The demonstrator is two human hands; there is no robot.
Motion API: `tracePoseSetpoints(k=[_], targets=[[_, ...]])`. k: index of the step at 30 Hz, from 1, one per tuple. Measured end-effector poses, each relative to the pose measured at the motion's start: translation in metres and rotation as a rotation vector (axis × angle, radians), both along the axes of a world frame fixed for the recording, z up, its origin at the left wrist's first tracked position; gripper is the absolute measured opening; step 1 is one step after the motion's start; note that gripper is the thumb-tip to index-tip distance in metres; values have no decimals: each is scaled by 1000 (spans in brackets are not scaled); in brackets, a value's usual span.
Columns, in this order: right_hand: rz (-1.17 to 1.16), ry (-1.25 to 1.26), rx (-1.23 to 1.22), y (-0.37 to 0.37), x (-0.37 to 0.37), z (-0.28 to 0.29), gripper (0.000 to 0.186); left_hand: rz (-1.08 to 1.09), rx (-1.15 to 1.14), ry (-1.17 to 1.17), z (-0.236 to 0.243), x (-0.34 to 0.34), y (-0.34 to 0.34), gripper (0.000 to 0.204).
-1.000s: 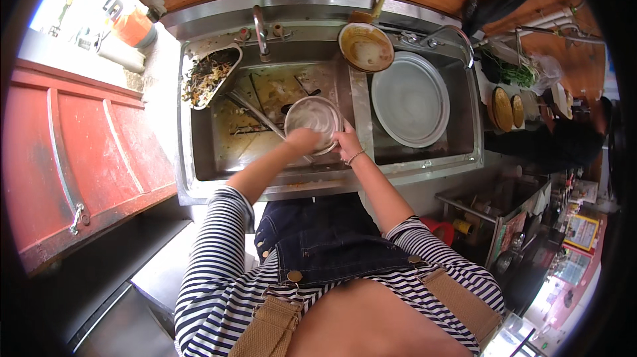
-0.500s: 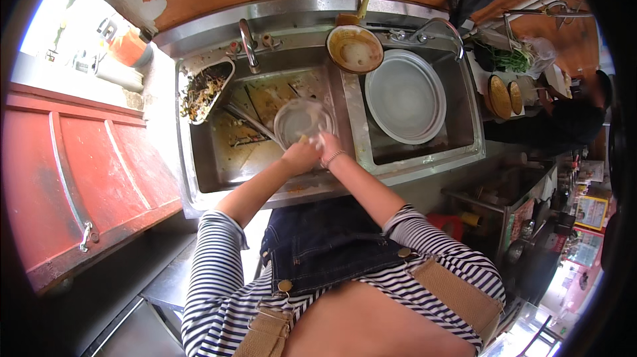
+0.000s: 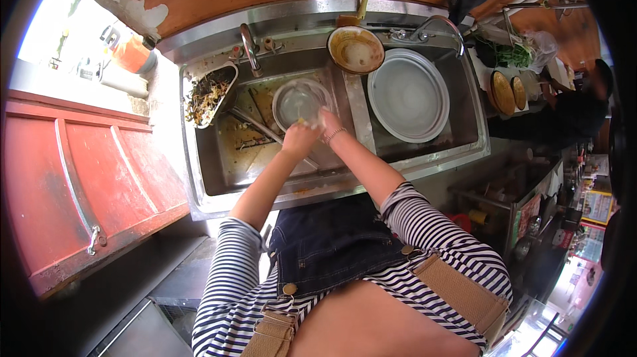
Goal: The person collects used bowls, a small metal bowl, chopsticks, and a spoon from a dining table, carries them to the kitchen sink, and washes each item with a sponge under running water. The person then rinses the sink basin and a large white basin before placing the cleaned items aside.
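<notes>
A round, translucent whitish bowl (image 3: 296, 96) is in the left basin of a steel sink (image 3: 229, 166), between my two hands. My left hand (image 3: 301, 138) is closed at its near rim, with a small yellowish bit at the fingertips that I cannot make out. Against the near right rim, my right hand (image 3: 328, 123) is closed too, its fingers partly blurred. Just left of my left hand, a long metal rod or handle (image 3: 262, 130) slants under the bowl's edge. Brown scraps and murky water cover the basin floor around it.
A strainer of food scraps (image 3: 211, 97) stands in the left corner beside a faucet (image 3: 249, 48). The right basin holds a large round pale basin (image 3: 408, 101). A stained brown-rimmed bowl (image 3: 356, 50) rests on the divider. At the far right, a person in dark clothes (image 3: 577, 115) stands near greens.
The view has shifted slightly, moving the sink a little to the right in the picture. Both hands stay at the bowl's near rim, and the bowl's tilt has changed a little.
</notes>
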State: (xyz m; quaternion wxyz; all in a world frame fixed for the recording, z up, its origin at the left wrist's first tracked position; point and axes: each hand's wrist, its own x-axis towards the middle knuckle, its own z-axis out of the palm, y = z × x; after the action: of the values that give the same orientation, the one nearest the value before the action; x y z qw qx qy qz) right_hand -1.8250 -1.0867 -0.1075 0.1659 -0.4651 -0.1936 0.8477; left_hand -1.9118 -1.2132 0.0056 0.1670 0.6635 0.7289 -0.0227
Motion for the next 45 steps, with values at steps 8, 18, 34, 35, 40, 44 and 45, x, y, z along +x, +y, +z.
tracePoseSetpoints(k=[8, 18, 34, 35, 40, 44, 45], targets=[[101, -111, -100, -16, 28, 28, 34, 580, 842, -616, 27, 28, -43, 54], [503, -177, 969, -36, 21, 93, 45, 1067, 366, -2158, 8, -28, 26, 50], [-245, -643, 1068, -31, 102, 47, 41, 377, 4, -2868, -10, 77, 68, 43], [-386, -708, 955, -14, 104, 42, 41, 1176, 98, -2342, -15, 99, 66, 42], [-941, -377, 90, 77, 153, 6, 21, 1080, 2, -2350, -26, 82, 63, 40], [-1049, -79, -179, 109, 174, 16, 13, 979, 77, -2579, -26, 23, 40, 44], [-1030, -123, -161, 106, 170, 24, 11, 1098, 156, -2558, -24, 13, 28, 41]])
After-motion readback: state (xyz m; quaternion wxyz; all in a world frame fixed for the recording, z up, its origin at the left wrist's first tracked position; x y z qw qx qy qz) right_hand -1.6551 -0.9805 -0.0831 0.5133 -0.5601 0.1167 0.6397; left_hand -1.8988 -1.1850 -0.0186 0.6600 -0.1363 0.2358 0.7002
